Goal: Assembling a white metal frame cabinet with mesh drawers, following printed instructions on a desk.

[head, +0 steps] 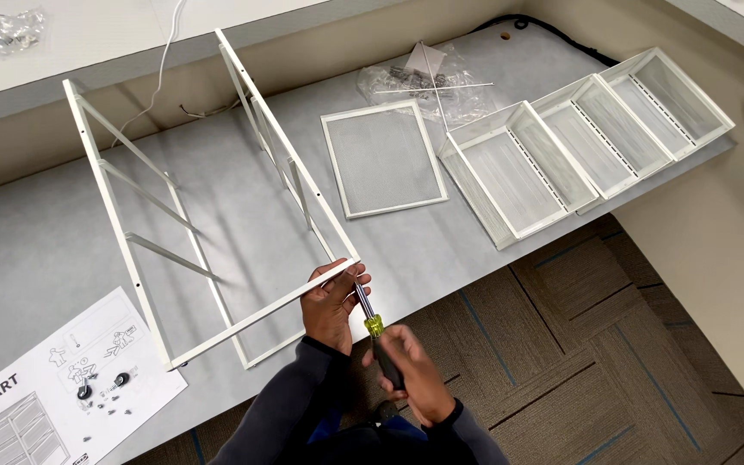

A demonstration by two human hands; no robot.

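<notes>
Closest to the lens, the right hand [411, 372] is closed around the dark handle of a screwdriver [375, 331], its yellow collar and shaft angling up from that grip to the near corner of a white metal frame [217, 215]; the left hand [331, 303] sits just beside the tip, fingers pinched shut on the frame's front rail right at the corner, thumb under, steadying it; whether a screw sits under the tip I cannot tell.

Outward from the grip, the frame stands on the grey surface [27, 250], stretching up and away to the left; just left of the forearm lies an instruction sheet [53, 387] with small wheels and screws on it; beyond and to the right of the grip lie a flat mesh panel [383, 158], a clear bag of parts [428, 82], and a row of mesh baskets [596, 138] overhanging the edge.

Likely risks: the tip could skip off and jab the left fingers, being so near; the light frame could twist or slide if the pinch eases; the overhanging baskets could tip to the carpet [579, 344] if the surface is jolted.
</notes>
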